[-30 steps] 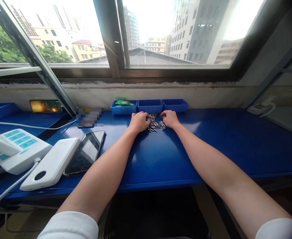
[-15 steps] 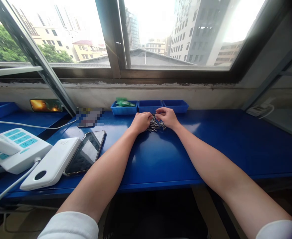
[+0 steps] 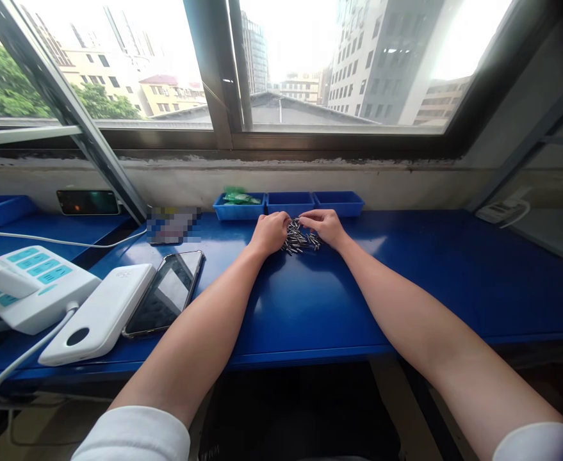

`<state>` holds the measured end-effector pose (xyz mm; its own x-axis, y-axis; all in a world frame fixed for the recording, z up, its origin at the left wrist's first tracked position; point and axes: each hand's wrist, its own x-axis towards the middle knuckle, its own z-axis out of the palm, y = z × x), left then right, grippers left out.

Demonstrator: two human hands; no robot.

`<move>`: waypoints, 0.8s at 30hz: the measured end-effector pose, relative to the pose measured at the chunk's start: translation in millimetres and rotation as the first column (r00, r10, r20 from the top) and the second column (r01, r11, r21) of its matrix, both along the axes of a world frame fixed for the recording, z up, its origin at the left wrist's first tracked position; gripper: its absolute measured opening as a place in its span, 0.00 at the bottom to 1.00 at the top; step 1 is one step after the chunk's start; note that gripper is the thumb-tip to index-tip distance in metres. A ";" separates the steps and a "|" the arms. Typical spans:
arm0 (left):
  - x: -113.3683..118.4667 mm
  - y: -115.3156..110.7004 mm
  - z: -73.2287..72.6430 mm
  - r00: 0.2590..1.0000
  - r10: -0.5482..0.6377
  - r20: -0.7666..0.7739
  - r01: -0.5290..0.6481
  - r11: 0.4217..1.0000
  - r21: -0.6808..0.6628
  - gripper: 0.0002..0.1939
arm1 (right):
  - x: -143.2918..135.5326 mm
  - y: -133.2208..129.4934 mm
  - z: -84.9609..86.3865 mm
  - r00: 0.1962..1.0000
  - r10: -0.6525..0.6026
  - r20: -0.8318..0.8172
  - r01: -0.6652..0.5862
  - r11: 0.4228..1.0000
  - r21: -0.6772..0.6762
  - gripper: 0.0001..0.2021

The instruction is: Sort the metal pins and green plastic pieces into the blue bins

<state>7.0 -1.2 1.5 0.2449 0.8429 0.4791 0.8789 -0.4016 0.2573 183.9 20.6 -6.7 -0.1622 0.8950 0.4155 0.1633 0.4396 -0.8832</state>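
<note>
A loose pile of small metal screw-like pieces (image 3: 299, 239) lies on the blue table (image 3: 305, 301). At the pile's left edge is my left hand (image 3: 271, 232), its fingers curled together; whatever they pinch is too small to make out. My right hand (image 3: 326, 226) is over the pile's right side, thumb and forefinger pressed together at its back edge, and what they grip cannot be made out. Just behind the hands stand three joined blue bins: the left bin (image 3: 218, 210) holds green plastic packets, beside the middle bin (image 3: 291, 206) and the right bin (image 3: 341, 206).
On the left lie a dark phone (image 3: 168, 294), a white power bank (image 3: 98, 314) and a white power strip (image 3: 36, 282) with cables. Another phone (image 3: 88, 202) leans at the back left, near a metal shelf post (image 3: 103, 153). A blue tray (image 3: 2, 208) is at the far left.
My right hand's fingers have straightened and drawn together, and its forefinger is lower. My left hand has shifted slightly, showing more of the pile. The leaning phone's screen has darkened.
</note>
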 end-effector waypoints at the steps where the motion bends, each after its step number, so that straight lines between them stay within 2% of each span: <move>1: 0.1 0.0 -0.1 1.000 -0.003 0.001 0.003 1.000 -0.002 0.14 | 0.5 0.5 -0.2 1.000 0.002 0.003 -0.001 1.000 -0.009 0.14; 6: 2.0 -1.7 -0.4 0.999 0.006 0.033 -0.006 1.000 -0.019 0.15 | 2.6 3.7 -2.1 1.000 -0.020 -0.007 0.021 1.000 0.014 0.16; 9: 2.7 -2.1 -1.2 0.997 0.053 0.060 -0.052 0.999 -0.014 0.17 | 4.3 4.1 -1.7 0.973 -0.204 0.110 0.186 0.971 0.153 0.18; 11: 2.6 -1.4 -2.4 0.995 0.074 0.060 -0.073 0.997 -0.008 0.18 | 6.0 3.4 -0.9 0.889 -0.376 0.262 0.307 0.913 0.268 0.21; 14: 2.3 0.1 -4.3 0.995 0.091 0.031 -0.091 0.996 -0.018 0.18 | 7.9 2.2 0.4 0.685 -0.545 0.483 0.412 0.837 0.360 0.28; 17: 2.2 0.9 -5.9 0.996 0.088 -0.011 -0.089 0.995 -0.045 0.18 | 8.3 2.0 0.9 0.491 -0.554 0.673 0.462 0.820 0.338 0.35; 19: 2.2 1.1 -6.7 0.996 0.081 -0.031 -0.083 0.995 -0.063 0.18 | 8.0 2.6 0.4 0.420 -0.511 0.750 0.478 0.827 0.296 0.37; 24: 2.4 1.1 -7.6 0.994 0.086 -0.061 -0.092 0.991 -0.101 0.17 | 7.7 4.7 -2.2 0.410 -0.452 0.792 0.471 0.849 0.241 0.37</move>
